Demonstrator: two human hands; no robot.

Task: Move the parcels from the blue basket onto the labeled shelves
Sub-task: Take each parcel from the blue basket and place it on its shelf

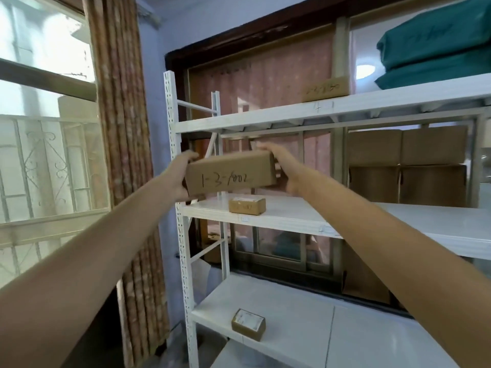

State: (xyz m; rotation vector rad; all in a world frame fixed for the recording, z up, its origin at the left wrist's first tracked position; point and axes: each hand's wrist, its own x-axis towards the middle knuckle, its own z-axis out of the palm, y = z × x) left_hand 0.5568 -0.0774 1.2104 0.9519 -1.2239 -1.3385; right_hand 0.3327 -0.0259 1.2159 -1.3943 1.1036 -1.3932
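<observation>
A long brown cardboard parcel with "1-3-1002" handwritten on its front is held between both hands just above the left end of the middle white shelf. My left hand grips its left end and my right hand grips its right end. A small brown parcel sits on that shelf right below the held one. Another small parcel lies on the lower shelf. The blue basket is out of view.
The white metal shelving unit has an upright post at its left. Large cardboard boxes fill the right of the middle shelf. On the upper shelf stand a brown box and green bundles. A patterned curtain and a window are at left.
</observation>
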